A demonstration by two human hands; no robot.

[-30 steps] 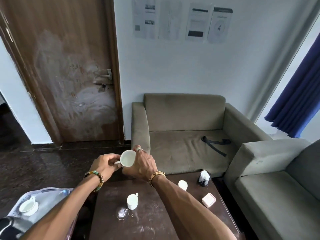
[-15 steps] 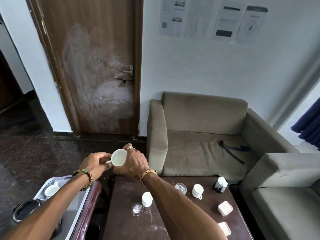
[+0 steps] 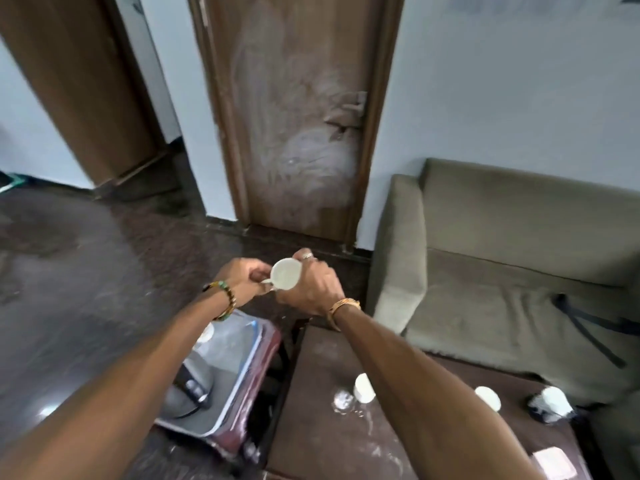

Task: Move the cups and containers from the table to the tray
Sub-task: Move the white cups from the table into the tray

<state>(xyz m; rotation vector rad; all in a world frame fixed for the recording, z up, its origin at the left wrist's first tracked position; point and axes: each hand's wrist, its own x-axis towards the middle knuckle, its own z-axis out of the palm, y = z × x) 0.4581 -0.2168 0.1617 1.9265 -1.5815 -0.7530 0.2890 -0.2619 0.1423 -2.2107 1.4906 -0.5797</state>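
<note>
A white cup (image 3: 284, 274) is held in the air between both hands, tipped so its mouth faces me. My right hand (image 3: 311, 287) wraps round its body. My left hand (image 3: 242, 278) pinches its handle. Below the left arm lies a light grey tray (image 3: 239, 372) on a dark red stand, with a white cup (image 3: 207, 332) partly hidden by my forearm. On the brown table (image 3: 311, 427) stand a white cup (image 3: 363, 388), a small clear glass (image 3: 342, 399), another white cup (image 3: 487, 397), a dark container with a white top (image 3: 550, 405) and a pale square container (image 3: 554, 464).
A grey-green sofa (image 3: 502, 278) stands behind the table, with a dark strap (image 3: 588, 327) on its seat. A wooden door (image 3: 294, 116) is straight ahead. Dark stone floor (image 3: 86, 271) spreads to the left. A dark round object (image 3: 188, 393) lies on the tray.
My view has swung left and down; the tray now lies under my left arm. Both hands keep the same hold on the cup and have moved left with it.
</note>
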